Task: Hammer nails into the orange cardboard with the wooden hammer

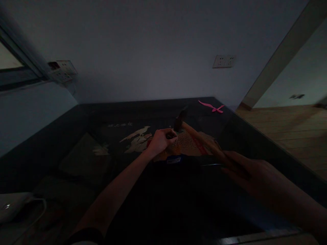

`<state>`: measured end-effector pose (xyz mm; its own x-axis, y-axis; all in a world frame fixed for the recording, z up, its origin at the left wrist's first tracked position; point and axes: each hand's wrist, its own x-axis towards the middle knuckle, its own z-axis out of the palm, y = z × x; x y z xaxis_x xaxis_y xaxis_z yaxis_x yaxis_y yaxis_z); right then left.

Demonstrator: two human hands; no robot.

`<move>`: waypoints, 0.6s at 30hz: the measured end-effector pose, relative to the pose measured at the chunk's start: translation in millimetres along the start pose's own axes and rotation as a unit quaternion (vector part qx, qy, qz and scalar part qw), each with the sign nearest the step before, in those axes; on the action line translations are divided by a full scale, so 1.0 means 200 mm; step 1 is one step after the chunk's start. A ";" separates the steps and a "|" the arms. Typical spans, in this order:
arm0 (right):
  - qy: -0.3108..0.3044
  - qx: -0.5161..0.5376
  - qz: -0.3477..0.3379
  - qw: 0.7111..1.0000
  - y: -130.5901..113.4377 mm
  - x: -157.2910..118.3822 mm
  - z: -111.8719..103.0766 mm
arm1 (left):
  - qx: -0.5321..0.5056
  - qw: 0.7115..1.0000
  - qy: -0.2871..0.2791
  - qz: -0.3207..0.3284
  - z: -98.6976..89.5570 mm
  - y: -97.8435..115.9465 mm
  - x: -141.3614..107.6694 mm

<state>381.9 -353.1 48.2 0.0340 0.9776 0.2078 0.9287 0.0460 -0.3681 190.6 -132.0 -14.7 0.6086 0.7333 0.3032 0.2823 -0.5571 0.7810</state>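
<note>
My right hand (251, 172) is closed around the wooden handle of a hammer (200, 136). The dark hammer head points up and away, just right of my left hand (162, 140). The fingers of that left hand are curled together in a pinch; what sits between them is too small and dark to make out. Beneath both lies a beige piece with dark dots (187, 141), with a red strip at its right. A blue label (174, 160) shows along its near edge, below the left hand.
The dark tabletop (153, 107) meets a pale wall and bears a printed white bird design (139, 139). A pink ribbon (214, 109) lies at the far right corner. A white device with a cable (15, 204) stands at the lower left. Wall sockets (224, 61) are above. The room is dim.
</note>
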 end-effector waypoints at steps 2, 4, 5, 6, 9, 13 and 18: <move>-0.012 -0.009 0.002 1.000 0.00 0.00 0.01 | 0.000 1.000 -0.002 -0.006 0.00 0.00 0.00; -0.027 -0.012 0.005 1.000 0.01 0.01 0.03 | -0.005 1.000 -0.009 -0.009 0.00 0.00 0.00; -0.028 -0.012 0.006 1.000 0.01 0.01 0.03 | -0.008 1.000 -0.011 -0.007 0.00 0.00 0.00; -0.023 -0.012 0.006 1.000 0.01 0.01 0.03 | -0.011 1.000 -0.011 -0.004 0.00 0.00 0.00; -0.006 -0.005 0.009 1.000 0.01 0.00 0.03 | -0.016 1.000 -0.006 0.000 0.00 -0.02 0.00; -0.010 0.008 0.011 1.000 0.00 0.00 0.04 | -0.018 1.000 -0.005 -0.010 0.01 -0.03 0.00; -0.022 0.019 0.015 0.999 0.00 0.01 0.05 | -0.016 1.000 -0.006 -0.007 0.00 -0.01 0.00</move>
<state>378.6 -348.9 39.0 0.0439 0.9868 0.1562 0.9127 0.0240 -0.4079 189.4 -130.9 -15.7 0.6138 0.7363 0.2847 0.2670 -0.5330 0.8029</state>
